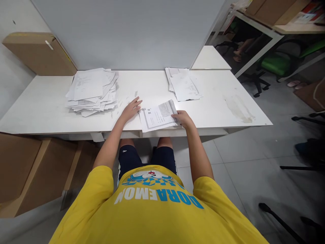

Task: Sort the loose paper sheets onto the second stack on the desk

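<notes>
Printed white paper sheet (158, 119), lettering possibly Chinese, white table's (215, 108) front edge; right hand (185, 119) gripping it; left hand (130, 109) open beside; yellow "DORAEMON" shirt (152, 220).

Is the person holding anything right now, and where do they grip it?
The right hand holds a printed paper by its right edge, thumb on top. The left hand is open near the left edge.

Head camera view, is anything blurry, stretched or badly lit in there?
Head view: the desk is bright and pale, while the floor dims towards the right; the green chair near that edge looks soft and stretched; the sheet in the right hand shows clear borders, but its small print is unreadable.
</notes>
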`<state>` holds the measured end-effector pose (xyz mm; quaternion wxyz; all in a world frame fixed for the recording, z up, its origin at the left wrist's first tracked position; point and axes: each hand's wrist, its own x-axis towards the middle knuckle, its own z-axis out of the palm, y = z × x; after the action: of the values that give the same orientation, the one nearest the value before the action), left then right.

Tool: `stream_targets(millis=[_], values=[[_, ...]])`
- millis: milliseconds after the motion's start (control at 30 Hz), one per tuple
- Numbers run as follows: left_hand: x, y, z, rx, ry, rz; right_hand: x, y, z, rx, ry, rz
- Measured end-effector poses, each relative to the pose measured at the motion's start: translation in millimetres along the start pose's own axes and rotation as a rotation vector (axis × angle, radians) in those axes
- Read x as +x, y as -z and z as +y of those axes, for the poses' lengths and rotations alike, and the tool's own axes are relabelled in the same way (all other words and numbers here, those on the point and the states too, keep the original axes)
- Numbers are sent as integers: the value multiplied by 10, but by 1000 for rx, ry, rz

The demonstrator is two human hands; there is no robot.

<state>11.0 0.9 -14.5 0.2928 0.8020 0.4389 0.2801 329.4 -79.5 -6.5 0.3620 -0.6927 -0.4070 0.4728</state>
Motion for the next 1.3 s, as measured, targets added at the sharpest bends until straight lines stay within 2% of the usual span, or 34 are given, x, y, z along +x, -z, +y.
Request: stream_targets(millis=[200, 533, 800, 967, 1033, 1133, 1200, 1300], values=[[-7, 16, 34, 9, 44, 9, -103, -21, 12, 23, -20, -25], [-27, 17, 1, 144, 34, -26, -169, -57, -7, 20, -38, 11], [-5, 29, 27, 100, 31, -35, -202, -67, -2, 13, -29, 28], [21, 33, 14, 0, 42, -9, -247, -90, 7, -5, -3, 36], [35, 26, -23, -45, 34, 9, -293, -10, 29, -35, 22, 42], [55, 5, -91, -108, 54, 53, -362, 270, 106, -38, 53, 113], [69, -10, -131, -149, 94, 98, -345, 501, 179, 63, 66, 220], [91, -28, -178, -190, 137, 142, -145, 739, 243, 327, 103, 463]])
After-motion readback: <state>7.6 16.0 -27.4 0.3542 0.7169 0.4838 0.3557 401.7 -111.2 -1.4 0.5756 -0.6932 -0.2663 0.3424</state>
